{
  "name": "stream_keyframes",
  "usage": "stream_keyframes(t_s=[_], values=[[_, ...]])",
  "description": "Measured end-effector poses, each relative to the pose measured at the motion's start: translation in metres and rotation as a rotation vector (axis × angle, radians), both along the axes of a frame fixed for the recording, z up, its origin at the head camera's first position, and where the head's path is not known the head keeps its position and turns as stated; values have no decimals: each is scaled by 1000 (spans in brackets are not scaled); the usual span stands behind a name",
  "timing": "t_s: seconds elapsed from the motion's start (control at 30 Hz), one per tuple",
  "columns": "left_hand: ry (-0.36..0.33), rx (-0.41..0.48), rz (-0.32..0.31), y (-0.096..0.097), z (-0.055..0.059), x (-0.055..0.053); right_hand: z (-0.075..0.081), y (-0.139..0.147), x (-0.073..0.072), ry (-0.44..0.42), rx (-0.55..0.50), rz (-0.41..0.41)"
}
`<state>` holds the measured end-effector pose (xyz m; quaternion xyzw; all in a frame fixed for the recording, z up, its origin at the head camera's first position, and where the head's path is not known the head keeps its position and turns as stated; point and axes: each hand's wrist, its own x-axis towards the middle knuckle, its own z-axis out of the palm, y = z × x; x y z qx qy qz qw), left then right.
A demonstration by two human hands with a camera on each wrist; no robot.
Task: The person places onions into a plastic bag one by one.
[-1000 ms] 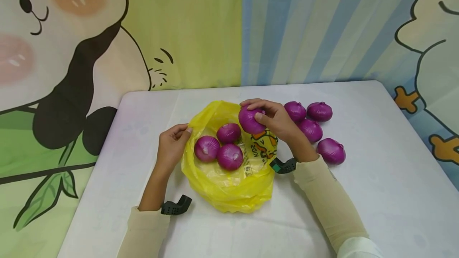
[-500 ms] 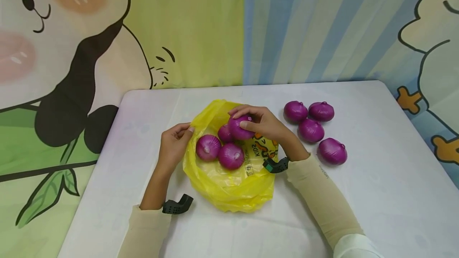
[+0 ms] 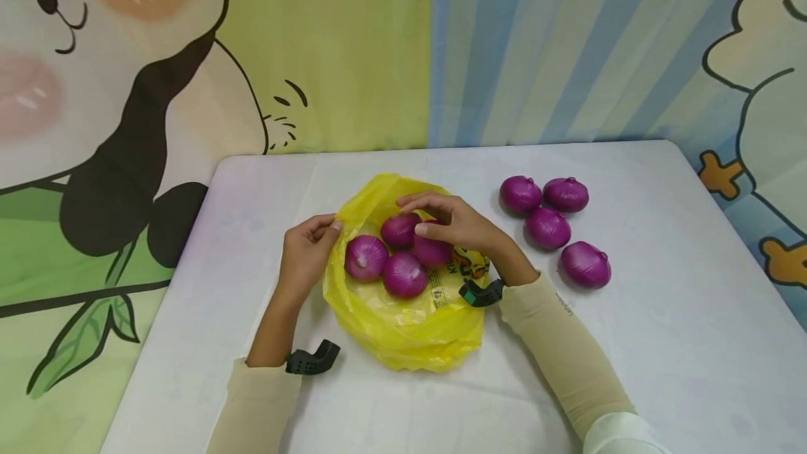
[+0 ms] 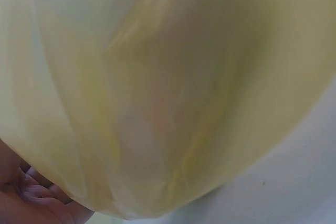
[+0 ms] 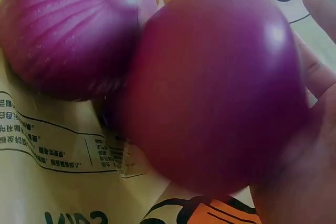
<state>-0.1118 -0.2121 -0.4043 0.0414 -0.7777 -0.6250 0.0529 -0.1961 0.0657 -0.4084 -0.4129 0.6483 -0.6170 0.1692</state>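
Nearest, two beige sleeves (image 3: pixel 255 405) reached in over the white table (image 3: pixel 403 419), a black device (image 3: pixel 313 358) at each wrist. Beyond them, the yellow bag (image 3: pixel 410 349) lay with its mouth spread open and four purple onions (image 3: pixel 405 274) grouped inside. The left hand (image 3: pixel 305 254) pinched the bag's left rim between thumb and fingers. The right hand (image 3: pixel 463 226) was over the bag's right side, thumb and fingers parted above the rightmost onion (image 3: pixel 435 251) in it; whether they touched it could not be told. To the right of the bag, on the table, sat one loose onion (image 3: pixel 585 265), with a cluster of three onions (image 3: pixel 547 228) just farther back. Behind the table hung a cartoon backdrop (image 3: pixel 353 54).
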Motion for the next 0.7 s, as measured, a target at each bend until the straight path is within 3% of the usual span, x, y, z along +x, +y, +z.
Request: stream_keyframes(t_s=[0.7], values=[[-11, -13, 8, 0, 0, -1, 3, 3, 2, -37, -66, 28]])
